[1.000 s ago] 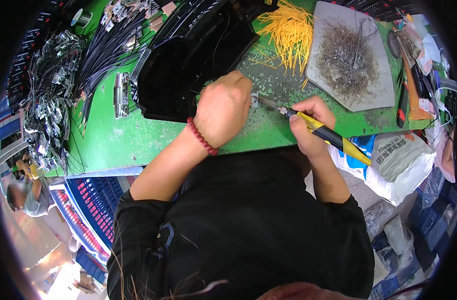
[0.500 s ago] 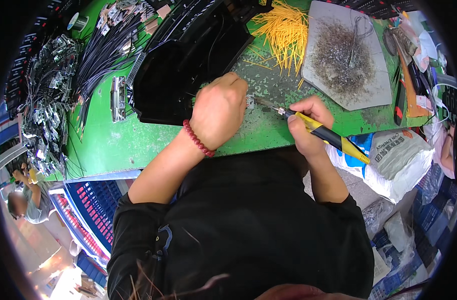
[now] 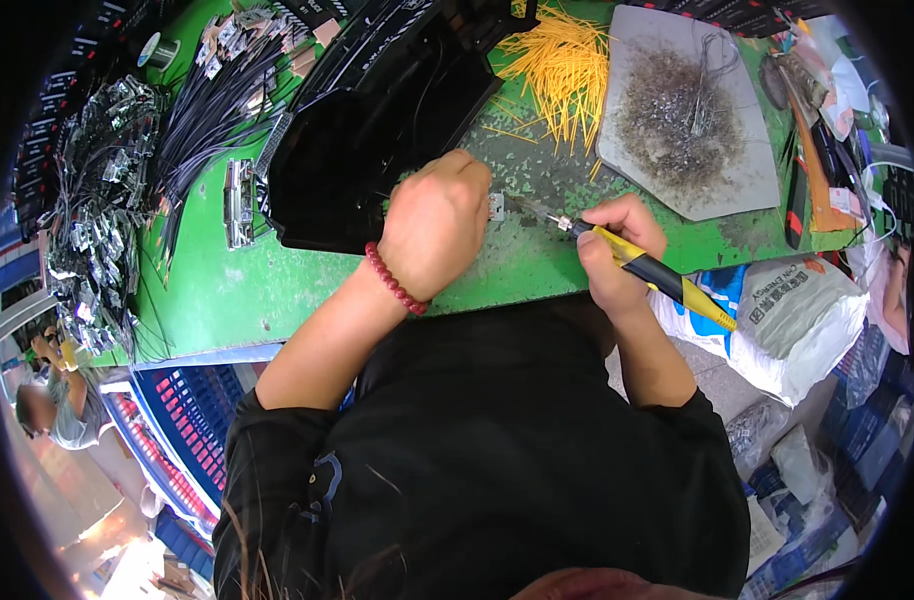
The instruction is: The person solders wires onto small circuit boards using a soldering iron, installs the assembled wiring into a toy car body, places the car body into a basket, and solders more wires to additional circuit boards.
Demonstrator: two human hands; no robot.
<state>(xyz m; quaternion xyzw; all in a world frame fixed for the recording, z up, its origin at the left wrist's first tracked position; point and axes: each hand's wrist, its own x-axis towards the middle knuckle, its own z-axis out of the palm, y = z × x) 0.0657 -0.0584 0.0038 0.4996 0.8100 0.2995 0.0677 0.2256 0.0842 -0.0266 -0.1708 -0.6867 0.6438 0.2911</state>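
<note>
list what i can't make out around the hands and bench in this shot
Head view, left hand: its fingertips, hidden by the back of that hand.
Head view, yellow-and-black tool: whether its tip touches the small metal part, too small and faint.
Head view, black housing: its upper end, cut off by the top edge.
Head view, co-worker: what their hands hold, too small.

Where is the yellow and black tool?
In the head view, the yellow and black tool is right of centre, held in the right hand, pointing left toward the small metal piece by the left hand.
</note>
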